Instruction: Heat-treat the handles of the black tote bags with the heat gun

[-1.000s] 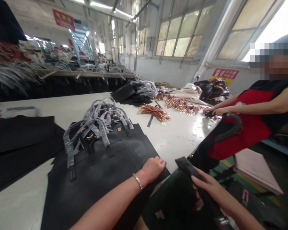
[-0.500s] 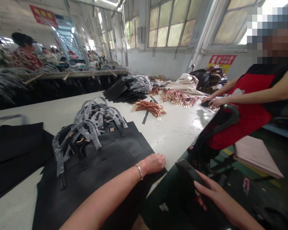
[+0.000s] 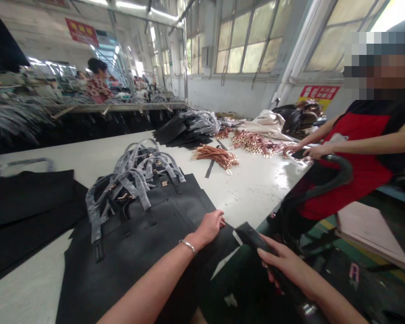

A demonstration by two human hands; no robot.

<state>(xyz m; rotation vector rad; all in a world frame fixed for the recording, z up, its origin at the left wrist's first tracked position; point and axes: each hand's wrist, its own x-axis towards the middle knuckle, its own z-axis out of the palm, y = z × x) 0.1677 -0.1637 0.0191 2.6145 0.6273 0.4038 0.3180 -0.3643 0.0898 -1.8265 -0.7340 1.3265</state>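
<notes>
Black flat-tipped tool [image 3: 251, 236] moved nr counter's [image 3: 253, 193] R edge, R hand [image 3: 286, 260] wrapped rnd it; L hand [image 3: 207, 229] half-curled on flat black leather-look bags [image 3: 121, 263], grip unclear.

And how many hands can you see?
4: the left hand by the black bags, the right hand holding a black tool, the co-worker's two hands farther right. Background hands may be hidden.

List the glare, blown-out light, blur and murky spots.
Head view: glare on the pale tabletop, toward its right edge; head view: upper-right window washed out to white; head view: distant person in patterned top looks soft; head view: darkness under the right hand hides most detail.
</notes>
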